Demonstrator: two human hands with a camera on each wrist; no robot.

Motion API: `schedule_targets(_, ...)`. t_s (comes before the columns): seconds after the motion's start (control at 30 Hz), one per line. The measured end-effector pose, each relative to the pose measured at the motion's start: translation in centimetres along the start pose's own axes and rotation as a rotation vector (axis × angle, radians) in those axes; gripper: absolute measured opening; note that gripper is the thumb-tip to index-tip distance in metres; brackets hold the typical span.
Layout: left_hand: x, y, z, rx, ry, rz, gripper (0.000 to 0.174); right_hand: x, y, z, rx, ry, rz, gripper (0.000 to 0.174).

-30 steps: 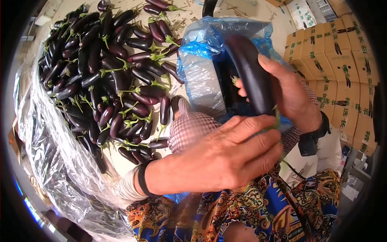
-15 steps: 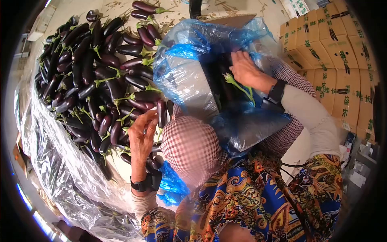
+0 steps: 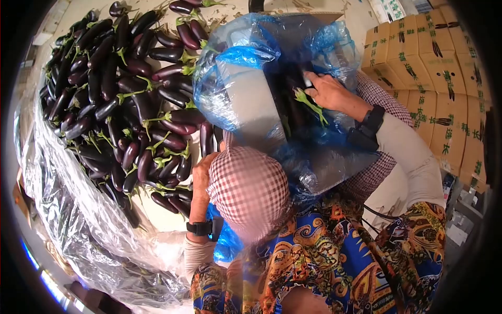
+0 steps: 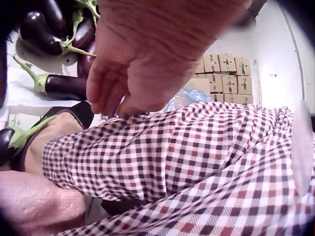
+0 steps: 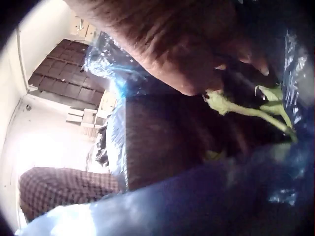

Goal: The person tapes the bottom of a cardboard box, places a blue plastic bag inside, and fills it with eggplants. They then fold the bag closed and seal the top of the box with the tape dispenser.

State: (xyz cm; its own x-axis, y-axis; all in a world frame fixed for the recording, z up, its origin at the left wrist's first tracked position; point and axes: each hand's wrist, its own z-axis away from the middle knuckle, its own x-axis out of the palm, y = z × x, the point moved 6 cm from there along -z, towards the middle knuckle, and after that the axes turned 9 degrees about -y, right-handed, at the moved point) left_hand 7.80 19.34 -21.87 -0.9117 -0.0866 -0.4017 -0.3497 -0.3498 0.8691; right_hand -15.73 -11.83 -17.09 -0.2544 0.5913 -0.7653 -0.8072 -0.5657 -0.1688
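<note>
In the head view, my right hand [image 3: 332, 95] is inside the blue-lined box [image 3: 248, 94], at a dark eggplant with a green stem [image 3: 311, 107]. Its bent fingers lie over the dark contents in the right wrist view, beside a pale green cap and stem [image 5: 246, 110]; the fingers are not closed round anything visible. My left hand [image 3: 202, 175] is low beside the checked knee, just below an upright eggplant [image 3: 206, 138]. The left wrist view shows its fingers bent downward near eggplants [image 4: 66, 87]; whether they grip one is hidden.
A large heap of eggplants [image 3: 107, 78] covers the floor at the left, bordered by clear plastic sheeting [image 3: 78, 225]. Stacked cartons [image 3: 423, 57] stand at the right. The checked knee [image 3: 248, 186] is between the left hand and the box.
The large eggplant held in both hands left them and the right hand went into the box, then shifted slightly right. The left hand moved to the heap's edge, then closer to the knee.
</note>
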Motion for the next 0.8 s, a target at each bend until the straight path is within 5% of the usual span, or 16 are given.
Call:
schedule_targets(0.1, -0.1, -2.3, 1.0, 0.007, 0.046, 0.001, 0.028, -0.4, -1.5, 2.2, -0.063, -0.176, 0.075, 0.038)
schedule_targets(0.27, -0.1, -7.2, 3.8, -0.304, 0.055, 0.178, 0.023, 0.6, -2.7, 6.4, -0.298, -0.44, 0.18, 0.038)
schedule_targets(0.4, 2.4, -12.2, 6.6, -0.234, 0.168, 0.352, 0.025, 0.9, 0.1, 7.9, -0.449, -0.572, 0.303, 0.031)
schedule_targets(0.47, 3.7, -14.0, 7.4, -0.229, 0.107, 0.331, 0.028, 1.2, -1.0, 7.5, -0.32, -0.706, 0.278, 0.027)
schedule_targets(0.53, 4.4, -14.7, 7.9, -0.224, 0.071, 0.26, 0.035, -0.8, -1.7, 5.8, -0.215, -0.299, 0.276, 0.03)
schedule_targets(0.57, 4.7, -15.0, 8.2, -0.22, 0.053, 0.225, 0.039, -0.2, -1.3, 4.8, -0.221, -0.298, 0.272, 0.03)
schedule_targets(0.63, 5.3, -16.5, 8.5, -0.165, 0.076, 0.18, 0.037, -1.0, -1.6, 2.5, -0.477, 0.039, 0.208, 0.033)
schedule_targets(0.67, 5.6, -17.2, 8.6, -0.138, 0.089, 0.157, 0.036, -0.7, -1.4, 1.2, -0.477, 0.045, 0.209, 0.033)
schedule_targets(0.73, 5.6, -15.9, 8.1, -0.214, 0.061, 0.234, 0.033, 2.3, -0.4, -1.4, -0.068, -0.449, -0.194, 0.035)
schedule_targets(0.8, 5.7, -15.5, 8.3, -0.237, 0.064, 0.224, 0.031, 3.7, 0.0, -2.3, 0.014, -0.403, -0.385, 0.034)
